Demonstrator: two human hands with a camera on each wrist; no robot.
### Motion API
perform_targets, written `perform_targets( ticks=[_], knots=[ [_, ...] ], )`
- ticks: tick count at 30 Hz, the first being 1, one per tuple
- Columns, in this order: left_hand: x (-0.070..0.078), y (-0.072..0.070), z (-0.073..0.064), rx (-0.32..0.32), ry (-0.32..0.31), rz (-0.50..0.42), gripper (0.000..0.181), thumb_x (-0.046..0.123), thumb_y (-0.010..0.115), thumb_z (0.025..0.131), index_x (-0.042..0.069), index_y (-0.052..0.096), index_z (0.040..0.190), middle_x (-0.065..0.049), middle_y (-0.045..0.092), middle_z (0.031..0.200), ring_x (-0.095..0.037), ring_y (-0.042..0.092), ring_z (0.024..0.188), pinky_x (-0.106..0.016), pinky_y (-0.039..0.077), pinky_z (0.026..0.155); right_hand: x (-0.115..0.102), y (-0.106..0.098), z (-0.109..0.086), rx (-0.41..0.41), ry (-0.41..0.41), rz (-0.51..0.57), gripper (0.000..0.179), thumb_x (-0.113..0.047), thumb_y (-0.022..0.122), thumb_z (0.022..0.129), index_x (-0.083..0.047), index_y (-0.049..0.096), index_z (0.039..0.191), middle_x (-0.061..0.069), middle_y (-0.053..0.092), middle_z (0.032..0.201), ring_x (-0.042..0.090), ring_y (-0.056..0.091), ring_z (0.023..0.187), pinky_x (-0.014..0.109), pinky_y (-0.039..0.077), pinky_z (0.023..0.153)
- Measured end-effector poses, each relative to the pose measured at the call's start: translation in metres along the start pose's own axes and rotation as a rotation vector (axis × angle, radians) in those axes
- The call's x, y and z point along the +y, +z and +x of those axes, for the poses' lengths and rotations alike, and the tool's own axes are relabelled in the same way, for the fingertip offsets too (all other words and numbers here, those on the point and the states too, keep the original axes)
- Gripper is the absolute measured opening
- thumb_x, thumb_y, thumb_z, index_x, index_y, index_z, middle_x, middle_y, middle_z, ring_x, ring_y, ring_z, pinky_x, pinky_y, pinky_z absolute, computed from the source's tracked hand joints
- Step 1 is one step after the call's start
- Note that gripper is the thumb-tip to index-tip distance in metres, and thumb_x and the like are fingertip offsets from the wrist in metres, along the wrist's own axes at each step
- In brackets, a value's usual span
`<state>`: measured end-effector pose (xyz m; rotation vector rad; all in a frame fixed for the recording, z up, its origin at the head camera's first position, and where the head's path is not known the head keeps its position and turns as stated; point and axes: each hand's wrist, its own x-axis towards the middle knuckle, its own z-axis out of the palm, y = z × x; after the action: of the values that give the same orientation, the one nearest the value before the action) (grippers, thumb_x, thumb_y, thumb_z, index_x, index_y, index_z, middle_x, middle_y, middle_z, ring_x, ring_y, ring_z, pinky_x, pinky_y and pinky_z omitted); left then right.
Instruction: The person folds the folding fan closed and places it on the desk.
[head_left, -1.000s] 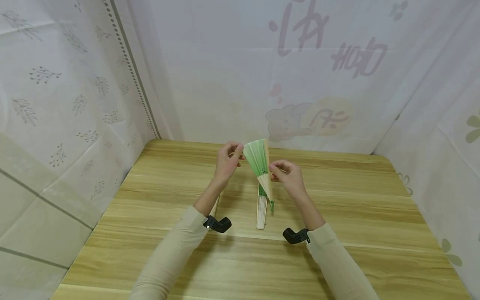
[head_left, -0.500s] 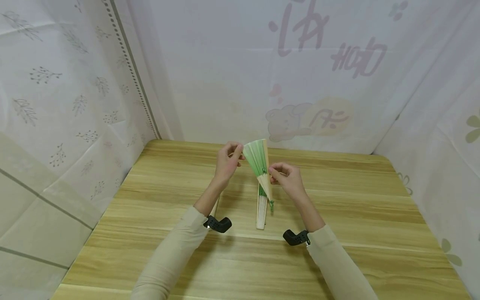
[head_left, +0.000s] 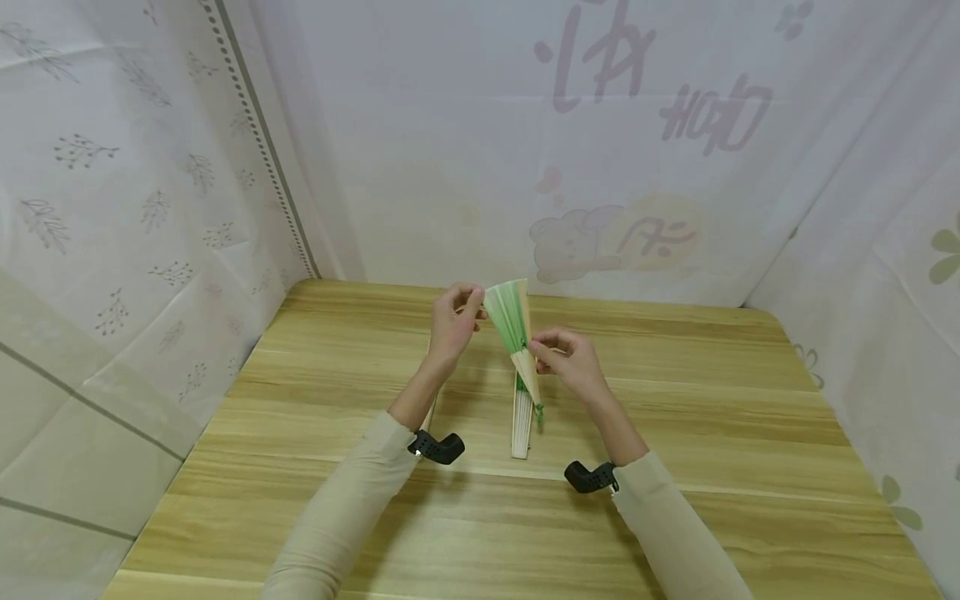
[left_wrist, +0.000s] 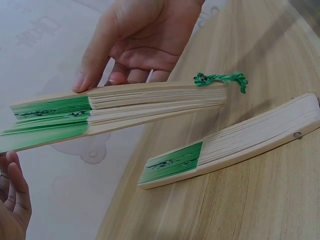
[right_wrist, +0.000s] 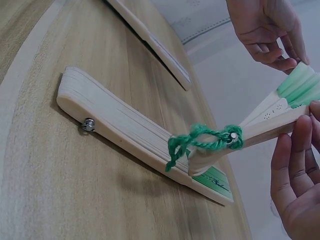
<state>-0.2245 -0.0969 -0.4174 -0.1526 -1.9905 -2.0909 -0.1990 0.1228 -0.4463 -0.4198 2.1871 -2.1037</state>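
Note:
A partly spread green folding fan (head_left: 507, 317) with pale wooden ribs is held above the table between both hands. At its upper left corner, my left hand (head_left: 453, 323) pinches the outer edge. My right hand (head_left: 567, 360) holds the right outer rib between thumb and fingers, as the right wrist view also shows. A green cord (right_wrist: 200, 140) hangs from the pivot end. Below it, a second folding fan (left_wrist: 225, 142), folded up with a green band, lies on the table. Another folded fan (right_wrist: 155, 47) lies farther left, partly hidden under my left forearm in the head view.
The wood-grain table (head_left: 675, 400) reaches to a patterned cloth backdrop (head_left: 420, 150) at the back, with more cloth on both sides. Black wrist cameras (head_left: 441, 450) sit at both cuffs, close above the tabletop.
My right hand has moved slightly left, and the held fan's right rib has shifted left with it, so the spread looks a little narrower. My left hand is nearly still.

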Motion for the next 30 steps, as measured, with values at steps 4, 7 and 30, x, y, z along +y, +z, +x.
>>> perform_targets(
  ticks=[4,7,30],
  knots=[
    [0.000,0.000,0.000,0.002,0.002,0.000,0.020,0.014,0.060,0.105,-0.005,0.066,0.109,-0.012,0.064,0.095,-0.042,0.063,0.085,-0.026,0.051,0.061,0.000,0.000,-0.002,-0.013,0.016,0.003,0.020,-0.005,0.070,0.098,0.011,0.067,0.110,0.019,0.063,0.099,0.018,0.063,0.075,0.031,0.059,0.071],
    [0.000,-0.001,-0.001,0.001,0.000,-0.002,0.019,0.014,0.060,0.105,-0.004,0.066,0.109,-0.012,0.064,0.095,-0.043,0.063,0.085,-0.025,0.051,0.061,0.002,-0.001,-0.003,-0.015,0.037,-0.001,0.020,-0.005,0.069,0.098,0.010,0.066,0.110,0.019,0.063,0.100,0.019,0.063,0.076,0.034,0.060,0.073],
    [-0.002,-0.001,0.000,-0.013,-0.075,-0.022,0.019,0.015,0.062,0.104,-0.002,0.067,0.110,-0.007,0.063,0.092,-0.030,0.065,0.084,-0.024,0.051,0.059,0.014,-0.007,-0.012,-0.054,0.113,-0.031,0.029,-0.015,0.065,0.102,0.009,0.066,0.119,0.018,0.062,0.107,0.023,0.060,0.080,0.052,0.055,0.084]
  ],
)
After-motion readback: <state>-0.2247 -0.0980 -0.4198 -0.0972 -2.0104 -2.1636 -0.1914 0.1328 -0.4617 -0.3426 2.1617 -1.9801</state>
